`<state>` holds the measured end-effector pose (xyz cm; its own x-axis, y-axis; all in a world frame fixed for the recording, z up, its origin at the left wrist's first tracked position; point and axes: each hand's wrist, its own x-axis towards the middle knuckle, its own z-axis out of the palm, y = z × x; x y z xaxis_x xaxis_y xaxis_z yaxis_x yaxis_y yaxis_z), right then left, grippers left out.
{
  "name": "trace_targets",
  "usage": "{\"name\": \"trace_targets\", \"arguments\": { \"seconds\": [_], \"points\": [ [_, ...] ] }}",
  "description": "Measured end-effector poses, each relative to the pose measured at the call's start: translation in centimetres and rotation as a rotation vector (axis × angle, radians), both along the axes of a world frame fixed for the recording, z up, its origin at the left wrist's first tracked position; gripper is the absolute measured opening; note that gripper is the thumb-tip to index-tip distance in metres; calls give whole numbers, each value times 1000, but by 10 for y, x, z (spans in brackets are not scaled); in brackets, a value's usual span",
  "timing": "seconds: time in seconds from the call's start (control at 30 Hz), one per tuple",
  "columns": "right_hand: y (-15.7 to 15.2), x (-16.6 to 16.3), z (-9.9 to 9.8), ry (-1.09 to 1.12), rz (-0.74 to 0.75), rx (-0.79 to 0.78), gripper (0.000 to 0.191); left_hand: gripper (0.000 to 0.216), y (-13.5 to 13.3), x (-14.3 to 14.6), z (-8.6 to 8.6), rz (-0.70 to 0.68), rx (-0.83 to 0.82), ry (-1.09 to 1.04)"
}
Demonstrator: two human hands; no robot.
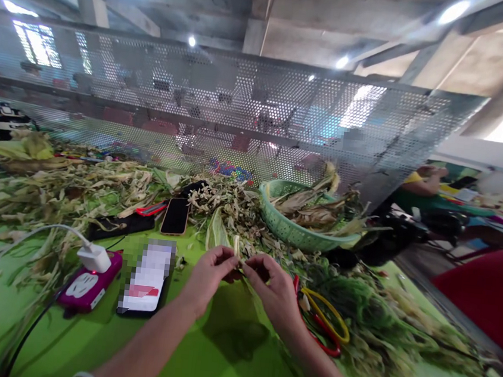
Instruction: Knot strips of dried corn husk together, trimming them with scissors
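Observation:
Over the green table (197, 363) my left hand (213, 277) and my right hand (273, 288) almost meet. Both are closed, thumbs against fingers, pinching a small pale strip of corn husk (236, 246) that sticks up between them. Its lower part is mostly covered by my fingers. Just beyond, a wider pale green husk piece (217, 230) leans on a heap of shredded husk (232, 204). Close to my right wrist lies a pair of scissors with yellow and red handles (330, 317); its blades are hidden.
Left of my arms are a lit phone (147, 279), a purple power strip (88, 285) with a white charger, and a dark phone (175, 216). A green basket (292, 232) holds dry husks. Behind stands a perforated metal screen (224, 107). Green fibres (357, 295) lie at right.

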<state>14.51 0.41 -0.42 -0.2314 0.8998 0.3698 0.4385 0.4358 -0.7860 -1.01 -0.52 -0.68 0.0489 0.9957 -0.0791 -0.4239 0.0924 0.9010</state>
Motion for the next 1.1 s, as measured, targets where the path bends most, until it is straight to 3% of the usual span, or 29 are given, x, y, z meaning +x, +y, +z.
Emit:
{"name": "trace_targets", "arguments": {
  "seconds": [0.23, 0.37, 0.5, 0.77, 0.97, 1.1],
  "points": [
    [-1, 2, 7, 37, -65, 96, 11, 33, 3, 2, -9, -58, 34, 92],
    [-4, 1, 12, 8, 51, 129, 10, 25, 4, 2, -12, -55, 97, 227],
    [-5, 0, 11, -38, 123, 192, 26, 24, 2, 1, -8, -52, 89, 273],
    [-4, 3, 9, -46, 76, 248, 6, 27, 6, 2, -13, -28, 29, 217],
    [-4, 1, 6, -63, 152, 214, 6, 24, 1, -3, -9, -33, -49, 98],
    [-2, 1, 5, -90, 123, 233, 9, 24, 1, -5, -5, -82, -71, -40]
  ]
}}
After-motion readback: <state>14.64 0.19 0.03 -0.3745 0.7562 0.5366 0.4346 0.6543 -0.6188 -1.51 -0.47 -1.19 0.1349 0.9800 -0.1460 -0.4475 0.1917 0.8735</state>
